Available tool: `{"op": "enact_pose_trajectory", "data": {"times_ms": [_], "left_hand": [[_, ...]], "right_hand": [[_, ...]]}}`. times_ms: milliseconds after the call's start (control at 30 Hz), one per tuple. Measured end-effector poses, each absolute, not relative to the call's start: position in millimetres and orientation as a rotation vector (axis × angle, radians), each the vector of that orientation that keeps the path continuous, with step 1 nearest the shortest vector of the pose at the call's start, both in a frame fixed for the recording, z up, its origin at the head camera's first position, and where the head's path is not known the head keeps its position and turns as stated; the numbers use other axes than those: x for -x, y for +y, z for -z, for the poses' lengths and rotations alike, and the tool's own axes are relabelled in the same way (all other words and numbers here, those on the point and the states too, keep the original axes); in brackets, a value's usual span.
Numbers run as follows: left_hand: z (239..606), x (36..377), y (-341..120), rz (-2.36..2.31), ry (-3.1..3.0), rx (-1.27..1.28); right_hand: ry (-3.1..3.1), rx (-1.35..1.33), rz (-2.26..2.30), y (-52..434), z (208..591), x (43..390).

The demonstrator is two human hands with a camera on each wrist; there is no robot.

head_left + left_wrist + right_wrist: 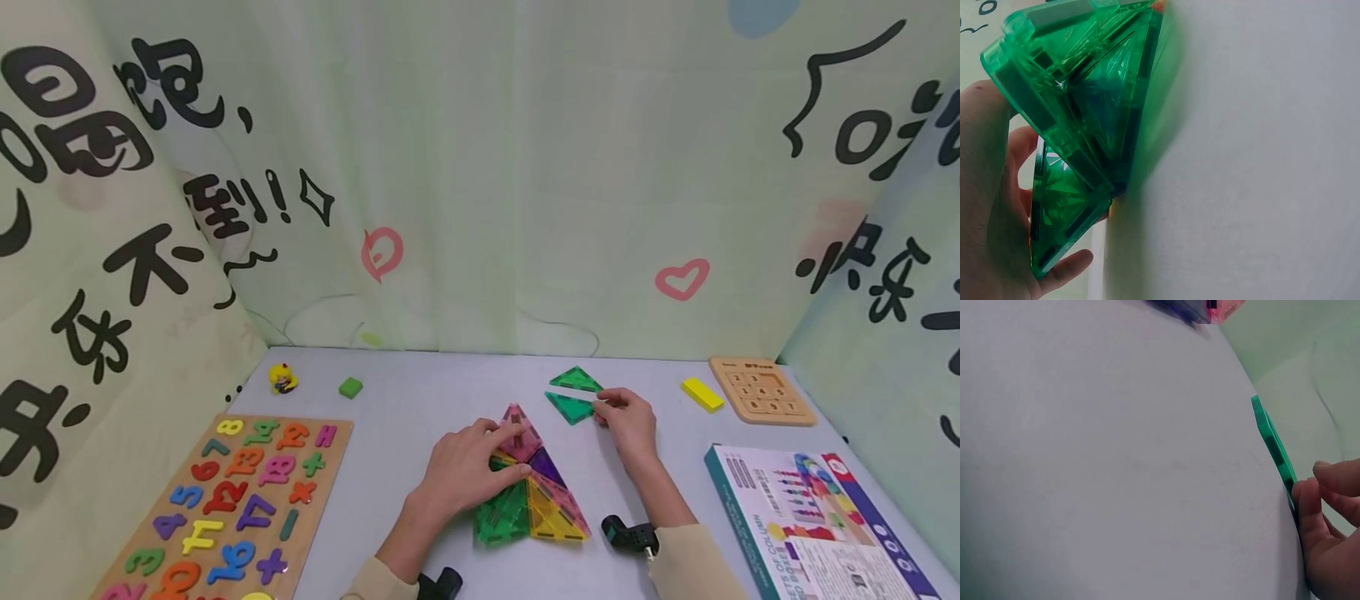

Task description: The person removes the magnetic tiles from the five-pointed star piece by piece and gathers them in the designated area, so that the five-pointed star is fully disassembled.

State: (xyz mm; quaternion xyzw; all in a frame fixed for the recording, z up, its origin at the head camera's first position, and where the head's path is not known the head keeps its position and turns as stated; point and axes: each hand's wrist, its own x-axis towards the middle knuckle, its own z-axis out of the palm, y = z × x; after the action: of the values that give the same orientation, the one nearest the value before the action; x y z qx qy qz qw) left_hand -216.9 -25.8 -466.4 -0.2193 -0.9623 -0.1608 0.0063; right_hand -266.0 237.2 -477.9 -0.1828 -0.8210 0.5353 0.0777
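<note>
A flat cluster of magnetic triangle tiles (536,500) in pink, purple, green and yellow lies at the table's middle. My left hand (517,450) rests on top of it, fingers spread over the pink tile (517,433). In the left wrist view the green tiles (1079,125) fill the frame, with my fingers (1066,265) against them. Two loose green triangles lie further back: the far one (576,379) is untouched. My right hand (602,408) pinches the right corner of the near one (570,407). In the right wrist view my fingertips (1310,500) hold that tile's edge (1271,442).
A wooden number puzzle board (225,508) lies front left. A small yellow figure (283,379) and a green block (350,387) sit back left. A yellow block (702,393), a wooden sliding puzzle (761,390) and a printed box (810,517) are on the right. Curtains enclose the table.
</note>
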Motion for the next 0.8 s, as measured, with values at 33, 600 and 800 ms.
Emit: {"op": "enact_pose_trajectory", "data": {"times_ms": [33,600,800], "left_hand": [[466.2,216.6,-25.4,0.507,-3.012,0.685],[464.8,217.1,-25.6,0.548,-3.031,0.663],[464.7,216.6,-24.9,0.547,-3.043,0.651]], "right_hand": [[-2.467,0.543,-1.602,237.5,477.1,263.7],[-2.956,-0.230,-1.666,219.1,463.9,224.9],[-3.035,-0.338,-1.627,207.0,459.8,220.1]]}}
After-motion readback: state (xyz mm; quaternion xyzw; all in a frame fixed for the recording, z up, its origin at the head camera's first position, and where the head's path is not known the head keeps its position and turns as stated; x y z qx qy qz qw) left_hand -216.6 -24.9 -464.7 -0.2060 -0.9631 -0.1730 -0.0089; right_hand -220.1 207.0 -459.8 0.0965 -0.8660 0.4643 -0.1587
